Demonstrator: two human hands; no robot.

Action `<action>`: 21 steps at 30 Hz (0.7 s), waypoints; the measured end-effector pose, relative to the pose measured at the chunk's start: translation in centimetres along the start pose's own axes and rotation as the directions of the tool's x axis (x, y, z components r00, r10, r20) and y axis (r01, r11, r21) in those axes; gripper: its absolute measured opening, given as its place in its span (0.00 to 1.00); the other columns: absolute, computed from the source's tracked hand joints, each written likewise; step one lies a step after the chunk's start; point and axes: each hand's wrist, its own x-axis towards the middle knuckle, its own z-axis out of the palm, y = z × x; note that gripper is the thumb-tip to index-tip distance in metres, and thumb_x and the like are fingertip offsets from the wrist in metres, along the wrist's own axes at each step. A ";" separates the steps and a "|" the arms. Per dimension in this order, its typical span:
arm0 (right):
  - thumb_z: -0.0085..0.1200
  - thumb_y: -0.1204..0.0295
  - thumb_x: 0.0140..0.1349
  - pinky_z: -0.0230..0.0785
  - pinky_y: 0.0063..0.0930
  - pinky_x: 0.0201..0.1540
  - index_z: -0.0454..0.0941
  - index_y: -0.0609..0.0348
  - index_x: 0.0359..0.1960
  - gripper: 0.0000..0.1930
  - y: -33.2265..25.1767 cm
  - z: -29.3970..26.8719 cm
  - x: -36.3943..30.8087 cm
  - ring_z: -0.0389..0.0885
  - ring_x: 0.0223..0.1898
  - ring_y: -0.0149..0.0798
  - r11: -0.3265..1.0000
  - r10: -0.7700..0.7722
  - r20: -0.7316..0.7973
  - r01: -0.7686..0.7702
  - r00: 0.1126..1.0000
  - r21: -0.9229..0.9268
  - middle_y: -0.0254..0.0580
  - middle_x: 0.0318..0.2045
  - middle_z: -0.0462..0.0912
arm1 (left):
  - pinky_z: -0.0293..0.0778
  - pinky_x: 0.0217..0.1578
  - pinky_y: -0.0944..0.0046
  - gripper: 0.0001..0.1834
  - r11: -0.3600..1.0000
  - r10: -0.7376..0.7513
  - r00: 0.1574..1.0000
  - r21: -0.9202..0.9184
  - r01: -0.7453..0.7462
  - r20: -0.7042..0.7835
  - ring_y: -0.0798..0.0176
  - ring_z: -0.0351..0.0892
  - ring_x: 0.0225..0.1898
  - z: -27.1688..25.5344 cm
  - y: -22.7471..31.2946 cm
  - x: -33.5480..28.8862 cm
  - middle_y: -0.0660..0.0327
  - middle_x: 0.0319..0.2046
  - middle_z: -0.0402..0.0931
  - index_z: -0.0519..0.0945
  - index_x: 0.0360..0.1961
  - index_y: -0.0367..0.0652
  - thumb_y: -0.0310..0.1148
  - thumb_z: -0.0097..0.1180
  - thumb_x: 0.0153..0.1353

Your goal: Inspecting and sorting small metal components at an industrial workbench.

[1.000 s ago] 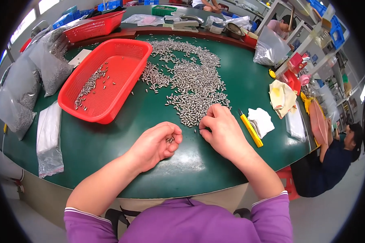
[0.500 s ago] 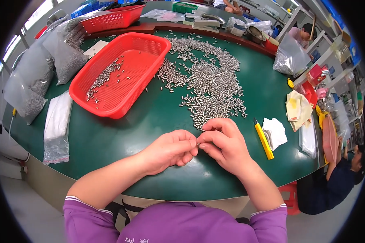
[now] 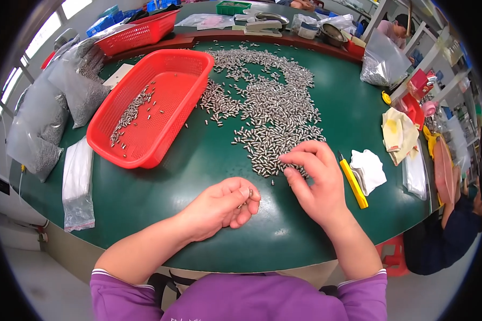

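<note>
My left hand [image 3: 219,207] is curled above the near part of the table, closed on small shiny metal pins [image 3: 250,193] that show between thumb and fingers. How many it holds is hidden. Over the near right edge of a wide pile of the same short metal pins [image 3: 284,109], my right hand [image 3: 318,179] has thumb and fingertips apart, and nothing shows between them. One loose pin [image 3: 273,182] lies just in front of the pile, between my hands. A red perforated basket [image 3: 179,115] with some pins along its left side stands left of the pile.
On the green table [image 3: 193,155] a yellow cutter [image 3: 353,182] and white cloth [image 3: 367,171] lie right of my right hand. Plastic bags of metal parts [image 3: 45,125] stand at left, near a packet of white bags [image 3: 77,182]. Other people sit at the right and far side.
My hands have parted: the right went up and right to the pile's edge and its fingers spread, while the left stays curled, slightly lower. The view has shifted a little.
</note>
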 end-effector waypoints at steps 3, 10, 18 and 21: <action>0.61 0.77 0.52 0.69 0.34 0.44 0.81 0.54 0.35 0.08 0.5 -0.5 0.2 0.75 0.42 0.43 0.996 0.077 -0.001 -0.077 0.997 -0.034 0.38 0.38 0.75 | 0.64 0.29 0.71 0.12 0.999 0.005 1.000 -0.033 -0.005 0.007 0.71 0.68 0.29 -0.4 0.0 0.0 0.62 0.36 0.73 0.72 0.45 0.41 0.38 0.41 0.73; 0.63 0.76 0.48 0.69 0.38 0.41 0.79 0.56 0.27 0.06 0.7 -1.3 -0.4 0.74 0.39 0.45 0.981 0.158 0.214 -0.128 0.964 -0.148 0.39 0.32 0.73 | 0.65 0.32 0.69 0.14 0.994 0.042 0.997 -0.099 -0.048 -0.062 0.69 0.66 0.30 -0.5 0.1 0.0 0.61 0.39 0.72 0.71 0.49 0.39 0.38 0.41 0.72; 0.65 0.75 0.47 0.69 0.37 0.43 0.80 0.56 0.27 0.07 0.3 -1.1 -0.8 0.74 0.40 0.45 0.980 0.144 0.296 -0.093 0.944 -0.177 0.39 0.33 0.73 | 0.64 0.30 0.70 0.13 0.992 0.033 0.997 -0.123 -0.041 -0.064 0.70 0.66 0.29 -0.5 -0.1 -0.1 0.62 0.37 0.73 0.71 0.48 0.41 0.38 0.44 0.71; 0.64 0.76 0.49 0.69 0.34 0.44 0.80 0.56 0.29 0.06 0.4 -0.8 -0.7 0.74 0.41 0.43 0.989 0.093 0.319 -0.051 0.943 -0.137 0.38 0.35 0.73 | 0.63 0.28 0.72 0.10 0.995 0.026 0.998 -0.093 -0.032 -0.056 0.72 0.66 0.28 -0.3 0.0 -0.1 0.62 0.37 0.73 0.70 0.47 0.41 0.33 0.47 0.69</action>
